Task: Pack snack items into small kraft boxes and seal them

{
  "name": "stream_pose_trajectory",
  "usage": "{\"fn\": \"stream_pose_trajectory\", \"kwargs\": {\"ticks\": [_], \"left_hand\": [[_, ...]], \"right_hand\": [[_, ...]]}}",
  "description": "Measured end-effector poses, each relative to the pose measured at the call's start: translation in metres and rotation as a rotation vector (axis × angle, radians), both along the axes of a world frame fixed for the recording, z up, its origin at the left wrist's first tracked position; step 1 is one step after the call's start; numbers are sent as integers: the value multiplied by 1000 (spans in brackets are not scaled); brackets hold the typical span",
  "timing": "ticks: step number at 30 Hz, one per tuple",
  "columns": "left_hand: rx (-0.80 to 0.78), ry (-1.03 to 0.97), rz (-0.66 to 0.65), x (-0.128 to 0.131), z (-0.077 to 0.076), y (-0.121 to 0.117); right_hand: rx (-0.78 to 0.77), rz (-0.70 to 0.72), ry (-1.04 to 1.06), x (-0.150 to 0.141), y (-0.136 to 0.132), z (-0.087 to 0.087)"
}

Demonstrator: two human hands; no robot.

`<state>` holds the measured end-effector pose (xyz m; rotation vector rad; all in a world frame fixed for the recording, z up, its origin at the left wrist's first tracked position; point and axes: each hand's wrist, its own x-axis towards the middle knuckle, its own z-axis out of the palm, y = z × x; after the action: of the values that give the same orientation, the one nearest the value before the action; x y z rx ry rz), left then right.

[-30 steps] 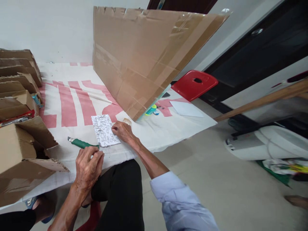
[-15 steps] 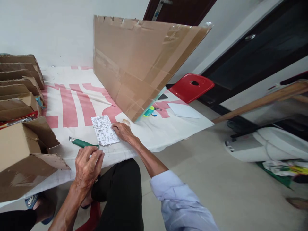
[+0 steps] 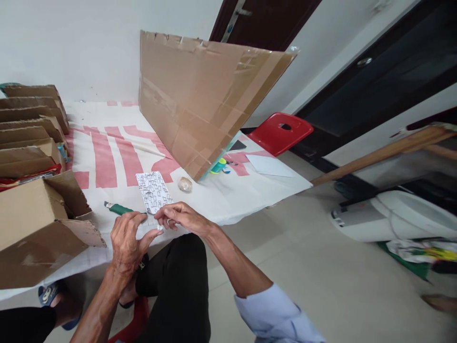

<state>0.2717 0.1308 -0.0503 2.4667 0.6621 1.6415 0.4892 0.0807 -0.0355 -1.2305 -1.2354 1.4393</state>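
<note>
My left hand [image 3: 126,243] rests at the table's front edge, thumb and fingers apart, its fingertips by the tail end of a green utility knife [image 3: 121,208]. A small white piece [image 3: 160,228] shows between my left thumb tip and the curled fingers of my right hand [image 3: 183,218]; its kind is too small to tell. My right fingers seem to pinch it. Just beyond lies a white card [image 3: 154,190] covered in small drawn boxes, its lower corner hidden by my right hand. A round, clear-brown object [image 3: 184,184], perhaps a tape roll, sits to the right of the card.
A large cardboard sheet [image 3: 200,105] stands upright on the table. Cardboard boxes [image 3: 28,214] line the left side. A teal tape-like roll [image 3: 218,166], a white sheet [image 3: 269,166] and a red chair [image 3: 280,134] are to the right. A slippered foot [image 3: 50,293] shows below.
My right hand has moved from the card's right edge toward my left hand, uncovering the round object. My left thumb has spread away from its fingers. A small white piece now shows between the hands.
</note>
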Motion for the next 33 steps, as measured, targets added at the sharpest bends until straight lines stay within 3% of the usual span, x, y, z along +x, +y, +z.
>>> {"fn": "stream_pose_trajectory", "kwargs": {"ticks": [8,19,28,33], "left_hand": [[17,8,-13,-4,-2,-2],[133,68,14,-2,4,-1],[181,90,14,-2,4,1],[86,100,-59,-1,4,0]], "right_hand": [[-18,-24,137,-13,-13,5],[-30,-70,-47,-17,-19,25],[-53,-96,-132,-21,-18,31],[-14,-153,-152,-22,-19,33]]}}
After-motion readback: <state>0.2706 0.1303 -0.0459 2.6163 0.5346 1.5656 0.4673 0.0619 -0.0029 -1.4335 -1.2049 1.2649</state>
